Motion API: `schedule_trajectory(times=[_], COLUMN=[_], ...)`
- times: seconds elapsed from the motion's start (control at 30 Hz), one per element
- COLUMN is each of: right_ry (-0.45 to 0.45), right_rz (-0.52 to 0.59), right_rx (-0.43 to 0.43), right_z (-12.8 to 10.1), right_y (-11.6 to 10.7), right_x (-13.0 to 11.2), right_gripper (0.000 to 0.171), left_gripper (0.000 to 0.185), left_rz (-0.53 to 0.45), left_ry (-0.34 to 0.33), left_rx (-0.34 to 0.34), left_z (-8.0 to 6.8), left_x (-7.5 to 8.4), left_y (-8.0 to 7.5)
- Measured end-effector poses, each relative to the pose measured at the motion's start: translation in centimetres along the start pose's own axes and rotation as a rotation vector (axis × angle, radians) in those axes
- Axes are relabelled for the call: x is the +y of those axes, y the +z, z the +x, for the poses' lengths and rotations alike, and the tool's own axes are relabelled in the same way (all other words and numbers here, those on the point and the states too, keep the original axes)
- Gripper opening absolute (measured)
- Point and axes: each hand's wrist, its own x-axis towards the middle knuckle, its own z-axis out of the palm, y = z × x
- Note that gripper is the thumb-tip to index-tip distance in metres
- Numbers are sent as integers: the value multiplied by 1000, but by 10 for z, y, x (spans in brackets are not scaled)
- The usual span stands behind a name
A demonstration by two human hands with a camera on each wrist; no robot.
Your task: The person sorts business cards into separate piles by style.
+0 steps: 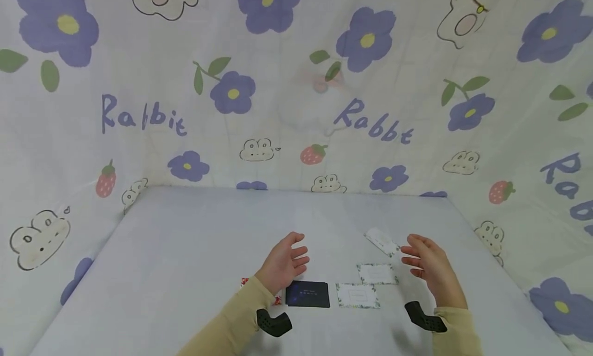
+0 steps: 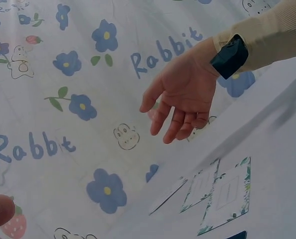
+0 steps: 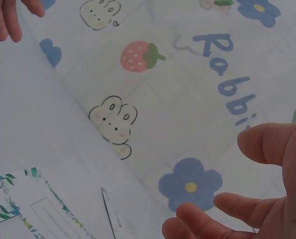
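**Empty hands over a row of cards**

On the pale table (image 1: 185, 253) the left hand (image 1: 283, 263) hovers beside the dark card (image 1: 308, 294). The right hand (image 1: 428, 266), fingers relaxed and empty, nears the tilted far white card (image 1: 382, 242). Best pinch one edge only.

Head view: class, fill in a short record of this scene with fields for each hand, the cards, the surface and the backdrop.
left hand: the left hand hovers open above the table, holding nothing
right hand: the right hand hovers open, fingers relaxed, holding nothing
dark card: the dark card lies flat, just below the left hand
white cards: two leaf-bordered cards lie side by side; a third white card lies further back, angled
red-patterned card: the red-patterned card is mostly hidden by the left wrist
surface: the pale grey table
backdrop: the rabbit-and-flower cloth
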Motion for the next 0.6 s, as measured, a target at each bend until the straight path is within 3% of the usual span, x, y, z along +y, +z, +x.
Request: schedule_trajectory(times=[0.13,0.37,0.6], right_ry=[13,30,49], right_rz=[-45,-236,-295], right_rx=[3,-23,-42], right_z=[2,4,6], right_y=[-1,5,10], right_x=[4,10,13], right_gripper=[76,78,73], left_gripper=[76,75,80], left_rz=[-17,-135,-135], left_ry=[-43,-147,-208], left_rx=[-53,-165,-169], left_z=[7,25,36], left_x=[-14,-34,-50], left_y=[15,50,68])
